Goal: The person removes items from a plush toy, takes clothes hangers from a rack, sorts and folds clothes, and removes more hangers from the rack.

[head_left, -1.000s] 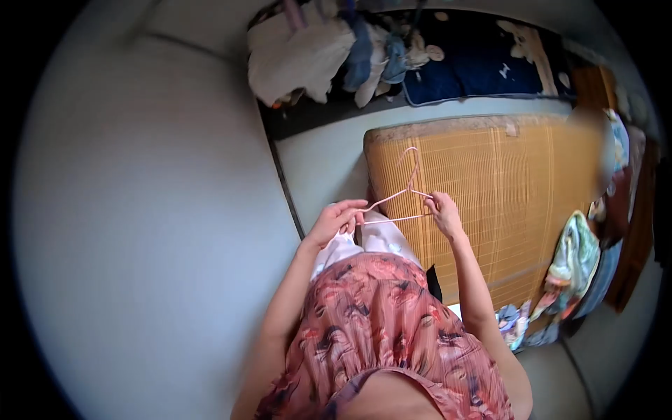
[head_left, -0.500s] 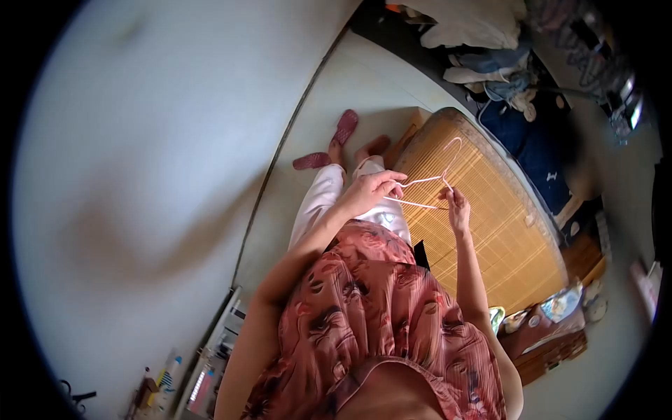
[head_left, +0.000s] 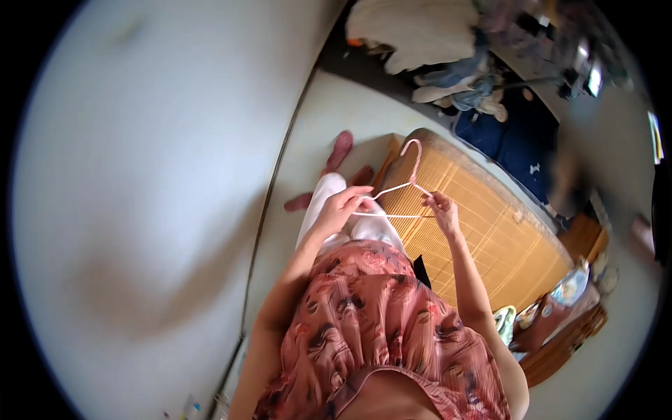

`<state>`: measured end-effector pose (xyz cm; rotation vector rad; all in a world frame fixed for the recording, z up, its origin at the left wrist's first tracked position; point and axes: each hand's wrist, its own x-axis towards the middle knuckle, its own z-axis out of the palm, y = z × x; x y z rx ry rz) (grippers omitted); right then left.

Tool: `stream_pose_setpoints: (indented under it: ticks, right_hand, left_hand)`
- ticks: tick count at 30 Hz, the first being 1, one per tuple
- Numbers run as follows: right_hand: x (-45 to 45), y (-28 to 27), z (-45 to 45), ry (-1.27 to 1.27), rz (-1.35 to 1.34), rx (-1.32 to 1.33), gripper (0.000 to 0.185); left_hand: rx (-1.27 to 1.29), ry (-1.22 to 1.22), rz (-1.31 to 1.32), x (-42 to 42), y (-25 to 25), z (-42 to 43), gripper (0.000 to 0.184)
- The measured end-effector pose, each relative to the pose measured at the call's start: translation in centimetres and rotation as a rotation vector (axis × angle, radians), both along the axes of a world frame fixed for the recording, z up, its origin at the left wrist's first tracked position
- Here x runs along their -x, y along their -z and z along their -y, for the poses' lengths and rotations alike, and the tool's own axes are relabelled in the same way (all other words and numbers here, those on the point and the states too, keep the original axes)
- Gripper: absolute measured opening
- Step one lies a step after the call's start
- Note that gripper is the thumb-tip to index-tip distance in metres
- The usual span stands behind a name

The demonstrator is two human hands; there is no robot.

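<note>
A thin pink hanger [head_left: 392, 215] is stretched between my two hands at waist height, its hook pointing away from me. My left hand [head_left: 345, 206] is closed round its left end, fingers partly hiding the wire. At the other end, my right hand [head_left: 442, 211] pinches the hanger near its right corner. Beneath the hanger are my white trousers [head_left: 374, 229] and the edge of a bamboo mat [head_left: 483, 227].
A wall [head_left: 161, 175] fills the left side. Clothes [head_left: 420, 31] lie heaped at the top, beside a dark blue cloth [head_left: 507, 143]. More folded fabric [head_left: 570, 287] sits at the lower right. Red slippers [head_left: 341, 148] are on the floor.
The view has turned since the first frame, bringing the feet and slippers into sight. Both hands still hold the hanger; against the middle frame, they and the hanger appear further left.
</note>
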<state>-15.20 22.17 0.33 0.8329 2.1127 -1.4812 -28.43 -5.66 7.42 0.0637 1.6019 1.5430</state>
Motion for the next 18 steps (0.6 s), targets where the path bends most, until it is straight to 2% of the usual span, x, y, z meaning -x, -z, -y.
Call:
stream_pose_setpoints:
  ticks: [4, 7, 9, 11, 15, 18]
  right_hand:
    - [1.9, -5.4, -0.2, 0.145, -0.089, 0.022, 0.019]
    - [1.9, -7.7, 0.0, 0.295, -0.161, -0.086, 0.02]
    - [1.3, -9.9, 0.7, 0.41, -0.087, -0.158, 0.018]
    - [-0.2, -10.0, 2.3, 0.576, -0.104, -0.162, 0.017]
    - [-3.4, -8.3, 6.8, 0.93, -0.231, -0.061, 0.016]
    - [-3.7, -7.7, 11.5, 1.056, -0.229, -0.066, 0.018]
  left_hand:
    - [-0.016, 0.042, 0.013, 4.5, -1.4, -1.0, 0.027]
    - [-0.047, 0.222, -0.019, 7.7, -1.2, -2.7, 0.03]
    - [-0.077, 0.335, -0.022, 9.4, -1.8, -4.3, 0.031]
    - [-0.076, 0.43, -0.026, 10.7, -1.6, -5.4, 0.031]
    - [0.085, 0.472, -0.217, 13.5, -0.5, -4.7, 0.032]
    - [0.054, 0.41, -0.04, 15.1, -0.2, -1.5, 0.03]
